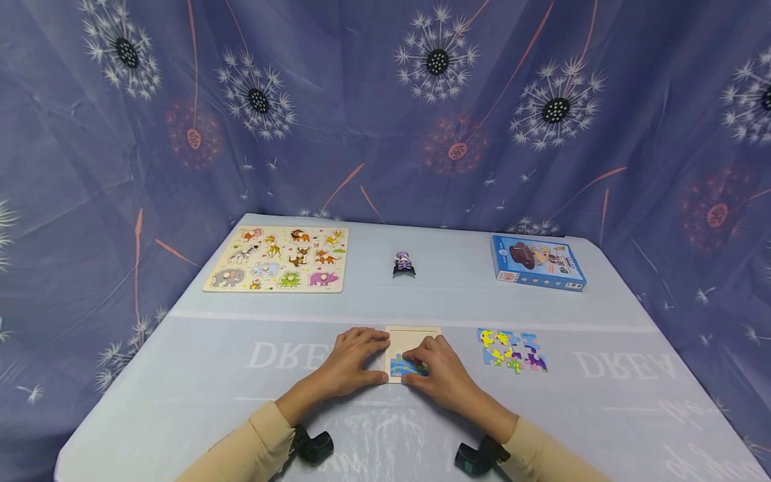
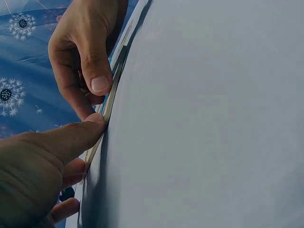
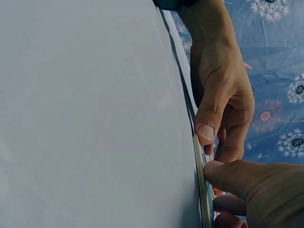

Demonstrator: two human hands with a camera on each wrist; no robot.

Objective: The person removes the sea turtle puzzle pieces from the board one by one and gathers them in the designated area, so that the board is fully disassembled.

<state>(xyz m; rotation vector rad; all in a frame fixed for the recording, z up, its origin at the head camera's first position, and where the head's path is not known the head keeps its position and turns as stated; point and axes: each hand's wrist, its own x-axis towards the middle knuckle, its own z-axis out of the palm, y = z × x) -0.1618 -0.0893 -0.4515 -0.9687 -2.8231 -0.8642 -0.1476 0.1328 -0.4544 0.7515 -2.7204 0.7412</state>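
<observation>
A small wooden puzzle tray (image 1: pixel 413 329) lies on the table in front of me, with blue puzzle pieces (image 1: pixel 400 367) along its near left part. My left hand (image 1: pixel 351 361) holds the tray's left side, thumb near the front corner and fingers near the far one. Over the tray's right half, my right hand (image 1: pixel 442 375) bends its thumb and index finger about a blue piece, hiding part of it. Both wrist views show the tray's thin edge (image 2: pixel 111 102) low against the table, the thumbs close to it. To the right lie several joined puzzle pieces (image 1: pixel 513 349), yellow, blue and purple.
At the back left is an animal peg puzzle board (image 1: pixel 276 260). A small purple and black figurine (image 1: pixel 403 264) stands at the back middle, and a blue box (image 1: pixel 538 262) lies at the back right. A dandelion-patterned curtain (image 1: pixel 361 114) hangs behind the table.
</observation>
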